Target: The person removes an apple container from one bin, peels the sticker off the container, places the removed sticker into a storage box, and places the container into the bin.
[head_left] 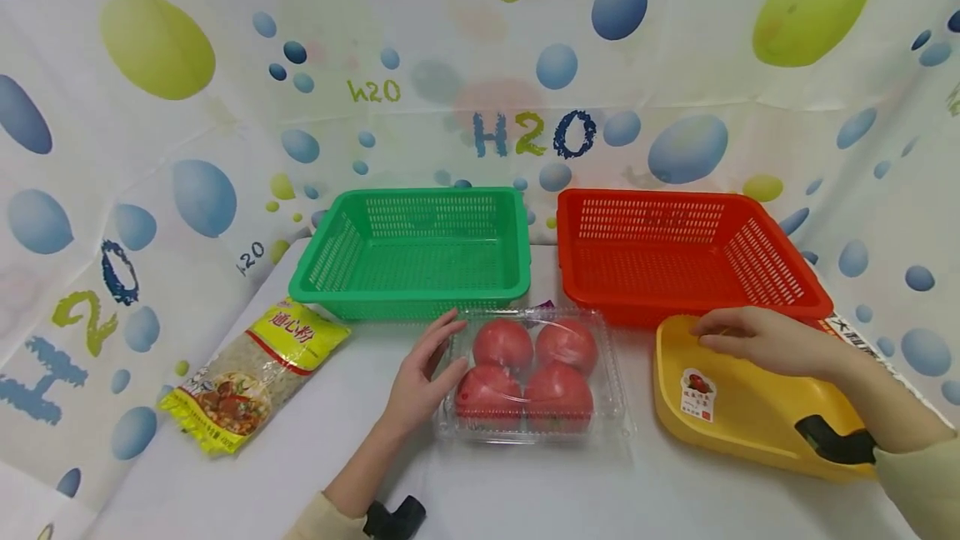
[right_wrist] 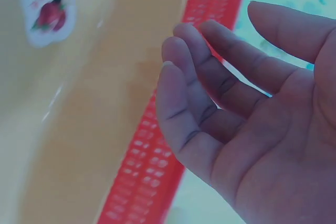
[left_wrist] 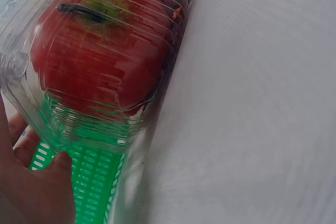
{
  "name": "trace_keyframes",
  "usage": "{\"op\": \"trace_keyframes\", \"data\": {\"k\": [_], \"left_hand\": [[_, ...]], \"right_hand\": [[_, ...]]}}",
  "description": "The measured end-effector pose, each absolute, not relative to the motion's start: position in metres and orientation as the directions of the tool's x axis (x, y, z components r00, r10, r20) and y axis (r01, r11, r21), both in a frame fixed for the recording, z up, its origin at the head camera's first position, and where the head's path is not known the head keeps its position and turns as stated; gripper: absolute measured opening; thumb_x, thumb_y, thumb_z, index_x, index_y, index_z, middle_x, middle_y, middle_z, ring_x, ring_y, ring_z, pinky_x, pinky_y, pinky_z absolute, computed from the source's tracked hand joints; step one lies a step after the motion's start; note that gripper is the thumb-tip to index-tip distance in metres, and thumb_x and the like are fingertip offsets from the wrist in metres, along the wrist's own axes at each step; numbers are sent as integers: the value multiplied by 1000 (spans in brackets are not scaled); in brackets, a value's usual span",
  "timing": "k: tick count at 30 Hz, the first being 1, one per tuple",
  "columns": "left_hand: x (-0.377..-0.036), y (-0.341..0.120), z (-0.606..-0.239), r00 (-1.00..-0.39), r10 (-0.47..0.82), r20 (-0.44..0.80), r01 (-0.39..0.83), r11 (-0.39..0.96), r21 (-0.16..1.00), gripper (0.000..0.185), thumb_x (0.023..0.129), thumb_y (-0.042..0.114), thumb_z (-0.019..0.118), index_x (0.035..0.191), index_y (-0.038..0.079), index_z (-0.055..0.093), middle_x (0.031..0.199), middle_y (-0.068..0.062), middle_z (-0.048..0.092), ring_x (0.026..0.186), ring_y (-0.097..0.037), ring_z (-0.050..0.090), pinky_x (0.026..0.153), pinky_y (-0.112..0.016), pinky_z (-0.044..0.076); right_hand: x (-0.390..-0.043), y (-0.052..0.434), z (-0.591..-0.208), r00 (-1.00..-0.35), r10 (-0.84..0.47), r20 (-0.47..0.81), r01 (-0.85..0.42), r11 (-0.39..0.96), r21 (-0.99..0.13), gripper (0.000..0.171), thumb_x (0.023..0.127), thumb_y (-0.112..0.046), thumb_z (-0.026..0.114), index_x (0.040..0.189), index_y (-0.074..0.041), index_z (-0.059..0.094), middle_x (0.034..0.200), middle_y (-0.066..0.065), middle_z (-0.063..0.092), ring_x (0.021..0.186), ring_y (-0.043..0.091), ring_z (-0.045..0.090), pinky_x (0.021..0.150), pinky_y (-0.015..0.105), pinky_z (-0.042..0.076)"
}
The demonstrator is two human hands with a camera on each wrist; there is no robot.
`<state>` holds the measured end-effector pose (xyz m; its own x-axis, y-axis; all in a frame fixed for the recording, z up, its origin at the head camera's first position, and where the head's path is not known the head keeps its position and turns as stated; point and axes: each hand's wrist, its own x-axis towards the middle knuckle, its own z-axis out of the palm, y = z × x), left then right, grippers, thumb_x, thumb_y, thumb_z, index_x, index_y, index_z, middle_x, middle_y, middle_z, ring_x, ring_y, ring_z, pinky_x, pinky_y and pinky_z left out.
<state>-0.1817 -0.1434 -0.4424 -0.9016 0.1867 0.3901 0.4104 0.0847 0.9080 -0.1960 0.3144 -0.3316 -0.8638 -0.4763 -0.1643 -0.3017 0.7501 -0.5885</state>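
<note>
Four red tomatoes (head_left: 532,373) sit in a clear plastic clamshell box (head_left: 534,432) at the lower middle of the head view, on the white surface (head_left: 525,490). At the box's left edge the left hand (head_left: 423,382) rests with straight fingers (head_left: 442,336) against its side, thumb at the near corner (the left wrist view shows the ribbed plastic pressed close over one tomato, green mesh behind it). Toward the lower right, the right hand (head_left: 757,342) lies over the upper rim of a yellow tray (head_left: 750,415) that bears a small fruit sticker (head_left: 698,394); its fingers are relaxed, slightly spread, and clamped on nothing. Behind, at the centre of the frame, a green basket (head_left: 412,252) and a red basket (head_left: 686,252) stand side by side. At the lower left lies a yellow bag of pasta (head_left: 251,373).
</note>
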Motion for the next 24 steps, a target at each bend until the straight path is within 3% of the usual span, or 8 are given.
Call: {"op": "trace_keyframes", "data": {"k": [13,24], "left_hand": [[-181,-144,-443,-907,185,379,400,97,911,48,93,0,66,140,-1,56,158,-14,37,147,-32,28,117,-37,27],[-182,-145,-443,-904,203,376,400,91,912,48,94,0,65,140,-5,53,159,-14,36,148,-30,28,118,-37,27]], "right_hand": [[-182,265,-323,-877,-480,-17,-345,654,-674,39,99,-29,65,134,-11,61,122,2,66,108,24,62,85,27,55],[-177,223,-341,-899,-432,64,-323,560,-763,50,98,-26,67,141,-4,53,132,10,59,113,27,59,89,34,55]]}}
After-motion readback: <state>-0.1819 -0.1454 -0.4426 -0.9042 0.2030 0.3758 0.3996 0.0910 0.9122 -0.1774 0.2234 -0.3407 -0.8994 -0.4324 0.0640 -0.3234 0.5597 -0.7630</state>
